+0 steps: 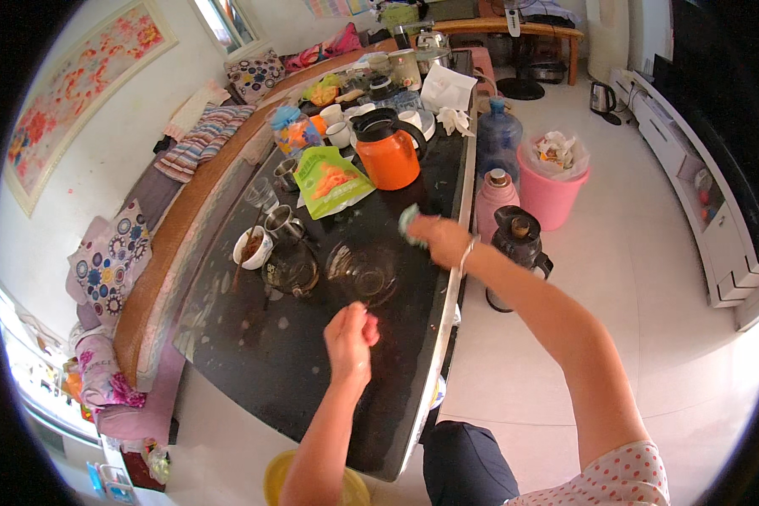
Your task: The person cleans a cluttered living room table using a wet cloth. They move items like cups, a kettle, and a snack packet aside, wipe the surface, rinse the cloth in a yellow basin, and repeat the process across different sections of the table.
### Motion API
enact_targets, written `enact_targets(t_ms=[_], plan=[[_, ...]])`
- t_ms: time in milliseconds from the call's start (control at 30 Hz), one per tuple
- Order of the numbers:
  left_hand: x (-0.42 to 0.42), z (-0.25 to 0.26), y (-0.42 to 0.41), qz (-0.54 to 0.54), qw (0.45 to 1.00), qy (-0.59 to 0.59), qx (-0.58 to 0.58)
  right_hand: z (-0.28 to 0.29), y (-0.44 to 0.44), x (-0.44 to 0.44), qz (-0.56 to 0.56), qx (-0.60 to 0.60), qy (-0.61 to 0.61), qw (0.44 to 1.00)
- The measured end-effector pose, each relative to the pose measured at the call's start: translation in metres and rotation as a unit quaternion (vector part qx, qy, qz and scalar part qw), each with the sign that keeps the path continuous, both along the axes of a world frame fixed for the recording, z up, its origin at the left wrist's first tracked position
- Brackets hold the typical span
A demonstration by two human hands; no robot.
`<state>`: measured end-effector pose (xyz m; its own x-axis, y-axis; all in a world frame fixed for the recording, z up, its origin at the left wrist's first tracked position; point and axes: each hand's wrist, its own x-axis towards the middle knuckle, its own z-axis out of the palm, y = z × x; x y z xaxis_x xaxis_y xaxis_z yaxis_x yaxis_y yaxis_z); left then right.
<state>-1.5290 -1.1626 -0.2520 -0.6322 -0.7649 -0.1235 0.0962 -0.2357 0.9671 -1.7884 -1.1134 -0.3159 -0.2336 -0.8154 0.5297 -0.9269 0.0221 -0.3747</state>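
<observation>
My right hand (446, 240) grips a pale green cloth (412, 225) near the right edge of the black tabletop (278, 360). Over the table's near part is my left hand (352, 341), fingers curled; whether it holds something small is unclear. Just beyond it lies a clear glass bowl or lid (370, 272). Left of that stand a dark glass pot (291, 269), a steel cup (283, 221) and a white bowl (252, 248) with brown contents and a stick. Beyond my right hand are an orange thermal jug (389, 155) and a green food pouch (331, 182).
White cups (338, 134), a lidded plastic jar (294, 129) and crumpled tissue (454, 120) crowd the far part. Beside the table's right edge stand a water bottle (498, 136), a pink flask (496, 196), a dark jug (517, 243) and a pink bin (553, 190). A yellow basin (354, 490) is below.
</observation>
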Motion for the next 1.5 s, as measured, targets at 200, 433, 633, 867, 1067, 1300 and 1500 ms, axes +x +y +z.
enact_targets(t_ms=[200, 433, 633, 867, 1067, 1300, 1500], plan=[[0.086, 0.045, 0.016, 0.020, 0.999, -0.004, 0.032, 0.008, 0.040, 0.132, 0.313, -0.042, -0.038, 0.948], [0.152, 0.056, 0.034, 0.099, 0.993, -0.034, 0.057, 0.022, -0.042, -0.048, -0.182, 0.089, 0.006, 0.979], [0.184, 0.052, 0.038, 0.131, 0.990, -0.041, 0.029, 0.013, -0.094, 0.050, 0.064, 0.067, -0.055, 0.994], [0.200, 0.056, 0.049, 0.163, 0.986, -0.014, 0.035, 0.051, -0.117, 0.017, -0.082, -0.023, -0.190, 0.978], [0.198, 0.053, 0.055, 0.187, 0.981, -0.034, 0.036, 0.020, -0.138, 0.036, 0.064, 0.133, -0.106, 0.983], [0.218, 0.056, 0.048, 0.125, 0.992, 0.001, 0.028, 0.020, -0.018, 0.134, 0.381, 0.073, -0.247, 0.888], [0.209, 0.052, 0.052, 0.184, 0.982, -0.012, 0.026, 0.024, -0.016, -0.094, -0.090, -0.036, -0.042, 0.994]])
